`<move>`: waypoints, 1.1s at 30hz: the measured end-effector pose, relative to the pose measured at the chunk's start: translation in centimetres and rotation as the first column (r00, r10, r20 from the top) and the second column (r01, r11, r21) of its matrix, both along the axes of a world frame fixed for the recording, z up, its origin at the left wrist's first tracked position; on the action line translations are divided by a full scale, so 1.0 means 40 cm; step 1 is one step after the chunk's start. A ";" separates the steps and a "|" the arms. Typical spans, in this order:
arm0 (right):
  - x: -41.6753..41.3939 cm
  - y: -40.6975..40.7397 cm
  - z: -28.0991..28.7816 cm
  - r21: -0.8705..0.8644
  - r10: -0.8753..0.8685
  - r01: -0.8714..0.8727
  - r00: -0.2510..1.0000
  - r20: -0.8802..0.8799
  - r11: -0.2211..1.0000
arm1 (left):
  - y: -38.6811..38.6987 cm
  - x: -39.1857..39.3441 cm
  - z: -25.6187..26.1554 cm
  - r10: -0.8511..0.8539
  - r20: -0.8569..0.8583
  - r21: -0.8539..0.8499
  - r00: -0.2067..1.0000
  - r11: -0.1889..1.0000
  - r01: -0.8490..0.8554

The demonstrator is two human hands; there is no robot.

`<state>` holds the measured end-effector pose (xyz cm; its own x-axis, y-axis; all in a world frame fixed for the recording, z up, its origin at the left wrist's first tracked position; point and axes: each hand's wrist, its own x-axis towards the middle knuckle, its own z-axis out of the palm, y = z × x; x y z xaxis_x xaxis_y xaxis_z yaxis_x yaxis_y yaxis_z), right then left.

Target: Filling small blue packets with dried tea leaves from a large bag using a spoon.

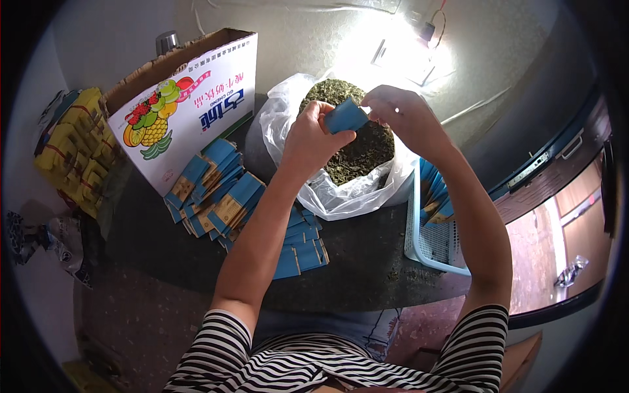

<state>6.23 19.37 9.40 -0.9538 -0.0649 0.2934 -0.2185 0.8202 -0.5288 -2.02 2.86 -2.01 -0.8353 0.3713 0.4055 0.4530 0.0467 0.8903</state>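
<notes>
My left hand grips a small blue paper packet above a clear plastic bag filled with dried, crumbled green leaves. The packet is tilted, its upper end towards my right hand. The fingers of that hand are bent together at this end; whether they hold the rim or some leaves is hidden. On the table to the left lies a loose pile of blue and tan packets. More blue packets rest in a light blue plastic basket, partly behind my right forearm.
A printed cardboard carton stands open on the dark round table. Yellow bundles are left of it, with a metal lid behind. A bright lamp shines by the wall. A dark cabinet is on the right.
</notes>
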 end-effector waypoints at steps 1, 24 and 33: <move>0.004 -0.006 0.001 0.132 0.035 -0.020 0.993 -0.114 0.991 | 0.000 -0.006 -0.002 -0.043 0.040 0.060 0.998 0.997 0.041; 0.114 0.016 0.024 0.005 0.091 -0.091 0.990 -0.109 0.996 | -0.016 0.092 0.081 -0.604 0.218 0.322 0.766 0.786 0.528; 0.311 0.244 0.082 0.104 -0.185 0.235 0.916 -0.356 0.966 | -0.051 0.067 0.085 -0.491 -0.044 0.119 0.870 0.862 0.492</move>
<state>18.65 29.11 12.67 -0.7935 0.0609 0.6056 -0.1792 0.9275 -0.3281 0.68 0.83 1.38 -0.5524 0.6790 0.4836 0.3993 -0.2937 0.8685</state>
